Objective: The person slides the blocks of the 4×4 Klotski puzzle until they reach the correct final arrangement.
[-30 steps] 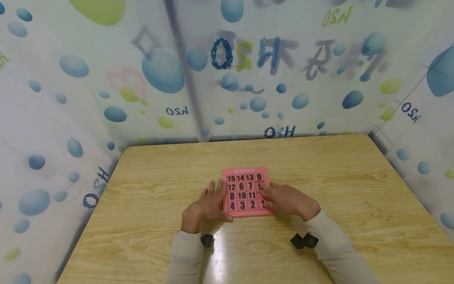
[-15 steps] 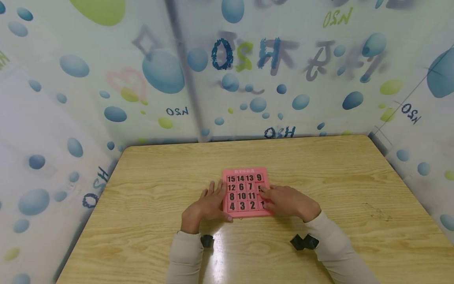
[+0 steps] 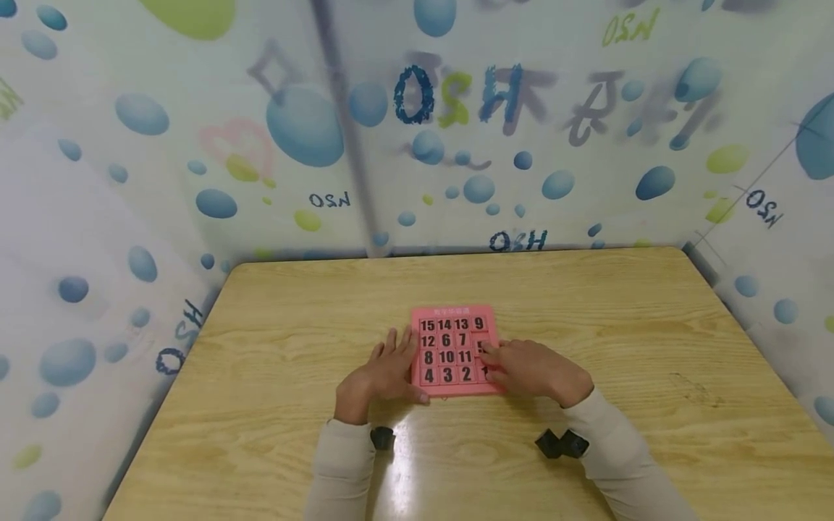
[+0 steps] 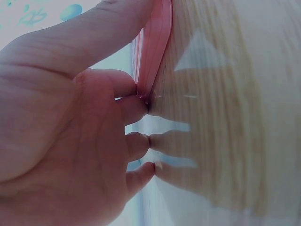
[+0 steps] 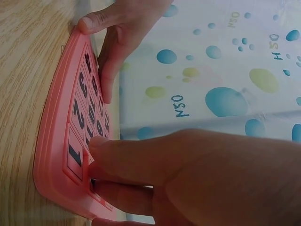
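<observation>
A pink number sliding puzzle (image 3: 446,357) with black digits lies flat on the wooden table. My left hand (image 3: 387,370) holds its near left corner, thumb at the near edge and forefinger along the left side; the other fingertips rest on the table, as the left wrist view shows. My right hand (image 3: 531,367) reaches over the right edge, its fingertips on the right column. They touch the 5 tile (image 3: 481,347), which sits between the second and third rows, and partly cover the 1 tile (image 5: 74,153). The spot under the right fingers is hidden.
The wooden table (image 3: 313,311) runs back to a wall (image 3: 573,217) printed with blue and green drops and lettering. Small black devices (image 3: 382,438) sit at both wrists, by the pale sleeves (image 3: 342,463).
The 5 tile has slid toward the near side under my right fingertips, leaving a gap below the 9. My left hand stays at the corner. The head view has shifted slightly.
</observation>
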Demonstrator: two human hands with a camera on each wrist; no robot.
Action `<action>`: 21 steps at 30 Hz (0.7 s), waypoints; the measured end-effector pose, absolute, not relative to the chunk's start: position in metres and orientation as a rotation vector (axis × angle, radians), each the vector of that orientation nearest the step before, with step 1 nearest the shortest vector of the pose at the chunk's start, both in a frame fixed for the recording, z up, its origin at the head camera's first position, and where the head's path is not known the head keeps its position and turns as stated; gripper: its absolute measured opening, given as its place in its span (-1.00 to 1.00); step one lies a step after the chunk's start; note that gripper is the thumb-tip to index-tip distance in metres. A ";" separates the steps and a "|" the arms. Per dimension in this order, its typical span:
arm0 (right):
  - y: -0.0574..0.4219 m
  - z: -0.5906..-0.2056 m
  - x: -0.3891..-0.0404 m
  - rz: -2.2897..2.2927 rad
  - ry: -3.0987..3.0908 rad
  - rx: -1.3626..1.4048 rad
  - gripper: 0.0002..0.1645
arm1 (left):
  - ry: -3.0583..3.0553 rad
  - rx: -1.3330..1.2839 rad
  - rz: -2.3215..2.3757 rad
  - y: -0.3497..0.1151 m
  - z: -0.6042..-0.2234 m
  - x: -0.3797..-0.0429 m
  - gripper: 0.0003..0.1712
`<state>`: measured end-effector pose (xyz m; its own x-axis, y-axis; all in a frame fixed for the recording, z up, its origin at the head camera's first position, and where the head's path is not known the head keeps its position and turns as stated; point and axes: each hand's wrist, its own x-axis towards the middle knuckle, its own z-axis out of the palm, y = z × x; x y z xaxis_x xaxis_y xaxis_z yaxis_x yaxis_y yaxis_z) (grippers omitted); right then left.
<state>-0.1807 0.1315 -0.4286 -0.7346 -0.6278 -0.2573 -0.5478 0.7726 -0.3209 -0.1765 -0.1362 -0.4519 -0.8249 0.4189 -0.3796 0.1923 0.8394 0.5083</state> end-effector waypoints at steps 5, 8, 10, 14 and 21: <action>0.131 -0.426 -0.180 -0.363 2.596 -0.894 -0.59 | 2.529 0.460 0.618 -0.136 -0.453 -0.177 0.38; 0.131 -0.426 -0.179 -0.372 2.592 -0.887 -0.63 | 2.526 0.455 0.617 -0.136 -0.453 -0.176 0.37; 0.130 -0.426 -0.179 -0.369 2.592 -0.888 -0.69 | 2.525 0.452 0.625 -0.136 -0.453 -0.176 0.37; 0.130 -0.426 -0.179 -0.358 2.595 -0.900 -0.81 | 2.523 0.446 0.637 -0.136 -0.454 -0.175 0.38; 0.130 -0.425 -0.179 -0.347 2.599 -0.909 -0.88 | 2.525 0.446 0.620 -0.136 -0.453 -0.176 0.37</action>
<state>-0.1791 0.1301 -0.4254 -0.7260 -0.6380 -0.2565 -0.5482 0.7622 -0.3442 -0.1764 -0.1362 -0.4528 -0.8222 0.4171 -0.3872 0.1901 0.8426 0.5039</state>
